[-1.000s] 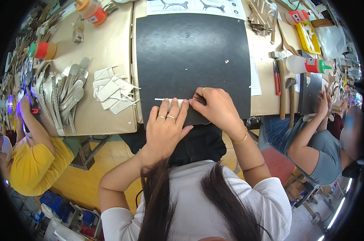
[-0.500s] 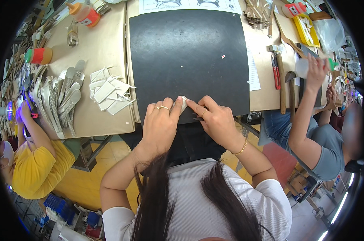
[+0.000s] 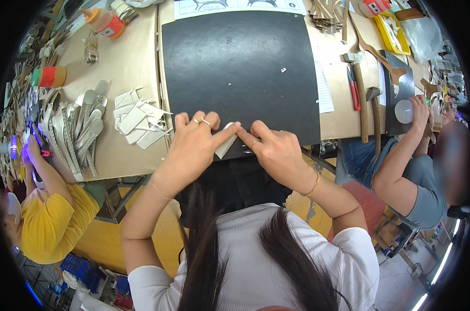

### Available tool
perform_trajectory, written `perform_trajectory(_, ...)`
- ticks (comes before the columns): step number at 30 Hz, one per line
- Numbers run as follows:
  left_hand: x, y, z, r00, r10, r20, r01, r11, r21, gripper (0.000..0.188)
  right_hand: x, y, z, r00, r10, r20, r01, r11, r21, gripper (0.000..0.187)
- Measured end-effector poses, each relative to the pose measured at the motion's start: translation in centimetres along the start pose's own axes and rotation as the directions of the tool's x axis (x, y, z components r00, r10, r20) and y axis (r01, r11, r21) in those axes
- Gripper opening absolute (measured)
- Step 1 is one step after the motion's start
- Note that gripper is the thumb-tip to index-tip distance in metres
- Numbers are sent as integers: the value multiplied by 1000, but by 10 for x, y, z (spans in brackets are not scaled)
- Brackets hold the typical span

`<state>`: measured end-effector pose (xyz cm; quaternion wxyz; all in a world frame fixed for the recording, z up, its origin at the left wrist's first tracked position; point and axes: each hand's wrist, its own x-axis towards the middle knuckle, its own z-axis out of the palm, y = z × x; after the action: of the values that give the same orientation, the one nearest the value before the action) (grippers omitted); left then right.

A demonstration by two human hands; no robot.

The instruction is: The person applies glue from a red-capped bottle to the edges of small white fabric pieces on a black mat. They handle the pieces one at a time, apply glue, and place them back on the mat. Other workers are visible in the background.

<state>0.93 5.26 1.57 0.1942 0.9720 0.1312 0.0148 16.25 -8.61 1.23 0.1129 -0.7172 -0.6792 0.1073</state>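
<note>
At the near edge of a black mat (image 3: pixel 235 67) is a small white flat piece (image 3: pixel 225 147) with a rounded end. My left hand (image 3: pixel 193 140) holds it, one finger stretched along its rounded tip and the others bent and raised. My right hand (image 3: pixel 274 150) meets it from the other side. Its index fingertip presses at the same tip, and the thumb is tucked below. The piece's underside and part of its edge are hidden by my fingers.
Left of the mat lie a pile of white tabs with thin straps (image 3: pixel 136 122) and a bundle of braided straps (image 3: pixel 84 127). On the right are hammers (image 3: pixel 363 98), red-handled pliers (image 3: pixel 354 93) and a yellow tray (image 3: pixel 391 33). Co-workers (image 3: pixel 53 223) sit on both sides.
My left hand has shifted left and its fingers have lifted and spread, showing more of the white piece. The co-worker on the right has lowered a bottle to the table.
</note>
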Motion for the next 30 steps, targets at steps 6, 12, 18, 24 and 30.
perform_trajectory(6,-4,-3,11,982,-48,-183,49,999,1,27,14,9,-5,988,129,-86,-97,947,307,27)
perform_trajectory(12,-11,11,32,915,-161,-371,164,986,-23,33,13,5,-4,968,246,-54,-202,885,419,25)
perform_trajectory(18,-11,13,31,917,-157,-366,162,987,-16,34,6,0,-5,981,177,-75,-141,927,349,30)
perform_trajectory(24,-8,14,27,926,-138,-352,162,986,39,32,0,-3,3,995,45,-86,-30,985,172,37)
perform_trajectory(30,-8,14,26,931,-125,-344,157,985,67,32,-2,-4,7,996,31,-84,-18,990,142,39)
